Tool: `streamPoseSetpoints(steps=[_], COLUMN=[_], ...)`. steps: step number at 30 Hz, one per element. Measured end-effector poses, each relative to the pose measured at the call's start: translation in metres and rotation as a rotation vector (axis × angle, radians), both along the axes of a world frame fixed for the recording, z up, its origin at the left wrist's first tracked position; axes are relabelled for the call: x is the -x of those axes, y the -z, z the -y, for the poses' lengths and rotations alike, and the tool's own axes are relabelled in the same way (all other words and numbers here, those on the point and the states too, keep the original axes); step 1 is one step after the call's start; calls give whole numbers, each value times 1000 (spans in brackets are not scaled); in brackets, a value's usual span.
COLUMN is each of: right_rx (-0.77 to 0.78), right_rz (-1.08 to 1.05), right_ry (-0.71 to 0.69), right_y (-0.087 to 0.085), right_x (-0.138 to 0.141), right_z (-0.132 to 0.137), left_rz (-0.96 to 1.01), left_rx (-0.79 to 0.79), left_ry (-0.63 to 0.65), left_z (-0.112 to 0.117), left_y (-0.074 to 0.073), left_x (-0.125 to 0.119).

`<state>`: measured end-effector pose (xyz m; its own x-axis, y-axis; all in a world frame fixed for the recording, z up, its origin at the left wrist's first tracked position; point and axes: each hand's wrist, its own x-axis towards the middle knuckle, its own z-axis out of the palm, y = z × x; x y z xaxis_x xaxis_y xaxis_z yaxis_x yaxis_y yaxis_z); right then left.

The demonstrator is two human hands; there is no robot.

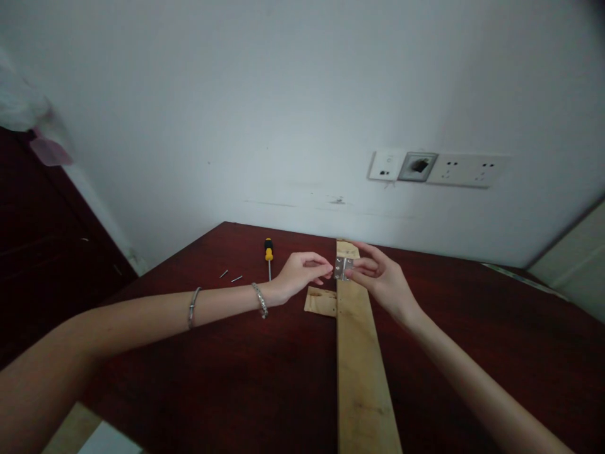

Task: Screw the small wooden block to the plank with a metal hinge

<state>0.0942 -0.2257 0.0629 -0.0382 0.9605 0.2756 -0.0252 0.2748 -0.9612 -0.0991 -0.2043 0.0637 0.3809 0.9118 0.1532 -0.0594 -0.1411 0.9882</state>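
A silver metal hinge lies across the far part of a long, pale wooden board. My right hand comes in from the right, thumb and fingers closed on the hinge's right side. At the hinge's left edge is my left hand, its fingertips pinched together; anything between them is hidden or too small to name. Below that hand, a short wooden piece sticks out to the left of the board. A screwdriver with a yellow and black handle and two screws lie left of my left hand.
The dark red tabletop meets a white wall at its far edge. Sockets and switch plates sit on the wall at the right. A flat printed item lies along the table's right rear edge.
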Motion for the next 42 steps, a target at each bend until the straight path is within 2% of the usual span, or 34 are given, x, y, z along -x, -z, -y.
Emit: streamPoseSetpoints(steps=[7, 12, 16, 21, 25, 31, 37, 42], right_rx=[-79, -177, -233, -204, -164, -131, -131, -137], right_rz=[-53, -62, -27, 13, -17, -63, -72, -62], right_ry=[54, 111, 123, 82, 88, 118, 134, 127], right_y=[-17, -29, -35, -36, -31, -19, -14, -12], right_x=[1, 0, -6, -13, -15, -16, -14, -13], right_z=[-5, -6, -7, -13, -23, -35, -38, -38], left_rz=[142, 161, 152, 140, 133, 66, 82, 48], left_rx=[-127, -344, -392, -408, -404, -316, -216, -240], left_ry=[-84, -193, -217, -214, -192, -98, -23, -60], left_z=[-13, -20, -26, -35, -40, -51, -52, -53], left_y=[-17, -35, -42, -40, -36, -28, -27, -26], left_x=[-28, -41, -47, -50, -50, -44, -39, -37])
